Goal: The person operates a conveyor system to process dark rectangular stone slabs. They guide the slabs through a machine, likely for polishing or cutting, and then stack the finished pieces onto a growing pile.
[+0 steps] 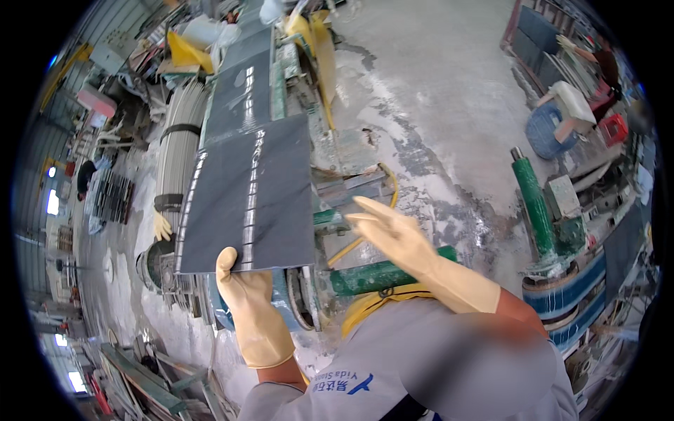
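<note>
My left hand (247, 303), in a cream rubber glove, grips the near edge of a dark grey stone slab (249, 196); the thumb lies on top of it. The slab is wet and shiny and rests on the bed of a stone machine (309, 295). A second dark slab (242, 91) lies further along the same bed. My right hand (393, 235), also gloved, is raised to the right of the slab with its fingers spread and holds nothing.
A green cylinder (533, 203) stands upright at right; a green roller (382, 274) lies under my right wrist with a yellow hose (351, 247). Grey strips (179, 158) are stacked left of the bed. Wet concrete floor (435, 84) stretches beyond. Blue basket (544, 133) and red crate (613, 128) sit far right.
</note>
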The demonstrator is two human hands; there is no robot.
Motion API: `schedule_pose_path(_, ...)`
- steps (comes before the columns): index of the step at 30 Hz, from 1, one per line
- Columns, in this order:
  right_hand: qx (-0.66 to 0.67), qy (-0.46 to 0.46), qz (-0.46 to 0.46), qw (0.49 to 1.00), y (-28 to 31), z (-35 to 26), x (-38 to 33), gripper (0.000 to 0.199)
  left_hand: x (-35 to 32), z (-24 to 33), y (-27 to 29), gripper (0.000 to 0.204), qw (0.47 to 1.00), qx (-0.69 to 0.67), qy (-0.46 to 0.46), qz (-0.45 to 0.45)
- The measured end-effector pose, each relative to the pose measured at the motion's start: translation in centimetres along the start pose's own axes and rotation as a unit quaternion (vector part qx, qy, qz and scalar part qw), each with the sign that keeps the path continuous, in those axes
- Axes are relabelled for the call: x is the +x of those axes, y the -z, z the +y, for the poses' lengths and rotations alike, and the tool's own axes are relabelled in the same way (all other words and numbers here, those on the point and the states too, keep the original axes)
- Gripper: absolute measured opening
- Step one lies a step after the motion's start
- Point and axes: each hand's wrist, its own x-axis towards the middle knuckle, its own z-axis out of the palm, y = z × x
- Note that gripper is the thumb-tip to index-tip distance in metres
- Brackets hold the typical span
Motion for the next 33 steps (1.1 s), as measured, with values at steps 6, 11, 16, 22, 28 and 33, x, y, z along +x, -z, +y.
schedule_pose_path(6,0.068,0.051,0.055,0.995,1.7,-2.7,-5.5,0.06,-4.2,-10.5,-5.6,0.062,0.992,0.023,0.116,-0.04)
schedule_pose_path(11,0.07,0.073,0.198,0.975,8.3,-3.1,-12.4,0.056,-7.0,-19.3,-7.8,0.056,0.969,0.089,0.217,-0.073)
schedule_pose_path(16,0.147,0.077,0.359,0.919,18.1,-2.3,-18.1,0.048,-12.1,-28.6,-11.3,0.052,0.917,0.117,0.356,-0.135)
schedule_pose_path(22,0.058,0.07,0.484,0.87,23.8,-3.3,-28.2,0.047,-17.1,-39.5,-12.6,0.048,0.871,0.154,0.425,-0.194)
schedule_pose_path(28,0.051,0.042,0.514,0.855,23.3,-0.9,-37.1,0.044,-20.7,-47.7,-12.5,0.018,0.824,0.246,0.447,-0.247)
schedule_pose_path(33,0.23,-0.021,0.49,0.841,27.8,-1.7,-42.1,0.044,-27.0,-51.0,-13.6,0.026,0.786,0.351,0.395,-0.322)
